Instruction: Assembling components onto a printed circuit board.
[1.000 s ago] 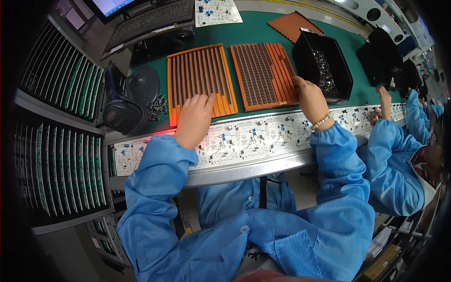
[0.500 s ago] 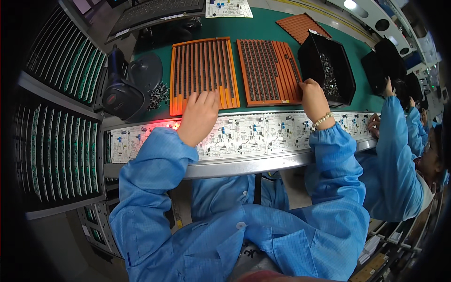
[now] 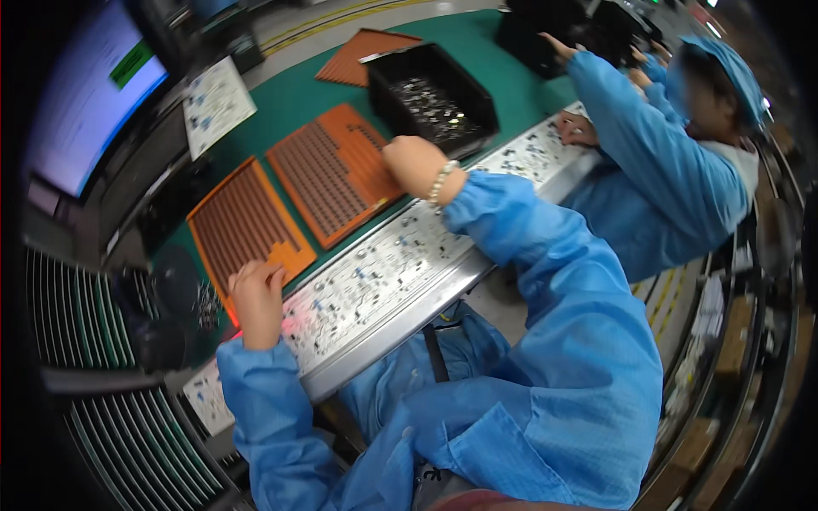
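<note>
Two ribbed orange trays lie side by side on the green bench: the left tray (image 3: 237,217) and the right tray (image 3: 328,170), both with dark small parts in rows. My left hand (image 3: 256,294) is at the near end of the left tray, fingers curled and pressed together; whatever is in them is too small to make out. Over the right edge of the right tray, my right hand (image 3: 416,166) is closed, its fingertips hidden and blurred. A black bin (image 3: 477,89) holding loose shiny parts stands just beyond it. White circuit boards (image 3: 366,285) with components line the rail below both hands.
A third orange tray (image 3: 362,55) lies at the back. At left are a dark scanner (image 3: 158,336), a pile of small metal parts (image 3: 209,305), racks of boards (image 3: 141,443) and a monitor (image 3: 98,94). A co-worker's hand (image 3: 578,129) works over the rail at right.
The whole view has swung to the right and tilted, bringing the monitor in. My left hand stays near the left tray's near end; my right hand stays at the right tray's edge.
</note>
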